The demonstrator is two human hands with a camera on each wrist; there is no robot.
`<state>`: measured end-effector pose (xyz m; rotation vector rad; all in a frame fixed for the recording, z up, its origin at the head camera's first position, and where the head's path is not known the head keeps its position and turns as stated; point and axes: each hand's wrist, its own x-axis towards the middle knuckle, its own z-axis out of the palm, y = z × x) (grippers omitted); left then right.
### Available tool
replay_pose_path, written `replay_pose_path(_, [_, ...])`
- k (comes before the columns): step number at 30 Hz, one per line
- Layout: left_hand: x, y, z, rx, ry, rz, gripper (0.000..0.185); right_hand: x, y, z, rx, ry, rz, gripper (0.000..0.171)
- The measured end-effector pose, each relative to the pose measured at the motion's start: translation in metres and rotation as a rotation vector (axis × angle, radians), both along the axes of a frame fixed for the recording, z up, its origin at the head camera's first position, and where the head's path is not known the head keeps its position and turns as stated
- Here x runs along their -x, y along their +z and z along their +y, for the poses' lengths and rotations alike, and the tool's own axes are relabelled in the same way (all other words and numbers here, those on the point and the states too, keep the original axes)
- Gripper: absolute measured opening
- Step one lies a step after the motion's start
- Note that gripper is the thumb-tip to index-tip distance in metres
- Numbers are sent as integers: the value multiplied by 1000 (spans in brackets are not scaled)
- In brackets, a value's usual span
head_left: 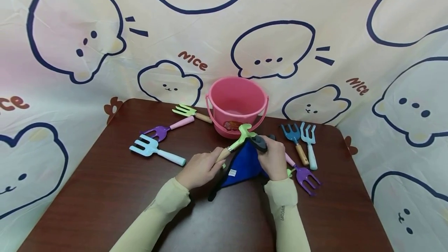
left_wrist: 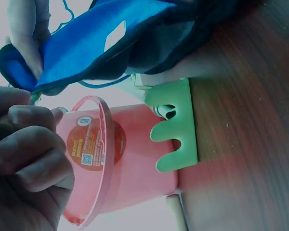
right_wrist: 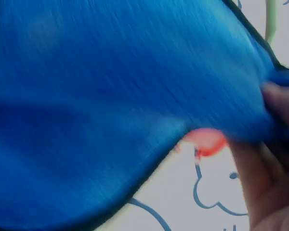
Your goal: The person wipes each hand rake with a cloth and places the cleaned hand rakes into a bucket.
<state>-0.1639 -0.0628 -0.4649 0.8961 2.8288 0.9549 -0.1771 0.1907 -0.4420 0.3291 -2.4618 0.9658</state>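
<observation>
My left hand (head_left: 200, 169) grips the wooden handle of a green-headed garden hand tool (head_left: 241, 137). Its head reaches up over a blue cloth piece (head_left: 246, 162) with black edging and a small white label, just in front of the pink bucket (head_left: 227, 108). At the cloth's upper right edge, my right hand (head_left: 274, 158) pinches the fabric. The right wrist view is mostly filled by the stretched blue cloth (right_wrist: 111, 96), with thumb and fingers at its right end. Left fingers (left_wrist: 33, 144) are curled in the left wrist view, close to the cloth.
Left of the bucket lie a green fork (head_left: 185, 110), a purple fork (head_left: 161, 131) and a light blue fork (head_left: 150, 147). Right of the cloth are two blue forks (head_left: 293, 135) (head_left: 308, 135) and another purple fork (head_left: 303, 174). A scalloped green piece (left_wrist: 183, 127) stands before the bucket.
</observation>
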Motion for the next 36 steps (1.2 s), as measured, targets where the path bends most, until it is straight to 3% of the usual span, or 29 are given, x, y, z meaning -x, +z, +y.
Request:
replay_pose_path(3, [1,-1,-1,0,-10,7,32,-1,3,8,-66,45,-38,19])
replay_pose_path(6, [2,-2,-4,10,-9,30,31,-2,4,15,-64,66,-75,18])
replay_pose_path(11, [6,-6,-10,17,32,99,29,-5,9,27,107,-51,27,12])
replay_pose_path(13, [6,-6,-11,-17,42,99,29,-6,10,28,174,-56,59,14])
replay_pose_path(15, [6,-3,-10,-59,41,92,30,-5,11,24,199,-11,59,24])
replay_pose_path(18, [4,1,-7,-110,18,73,31,-1,7,16,193,68,40,53])
replay_pose_path(21, [0,3,-5,-90,-33,83,32,2,2,7,185,108,55,65])
replay_pose_path(25, [-6,6,-3,-20,-81,159,35,1,-5,-3,208,100,112,49])
replay_pose_path(29, [-8,8,-1,24,-72,228,33,0,-6,-9,230,41,179,32])
replay_pose_path(36, [-9,8,3,46,-31,184,35,-1,-6,-17,178,-37,233,24])
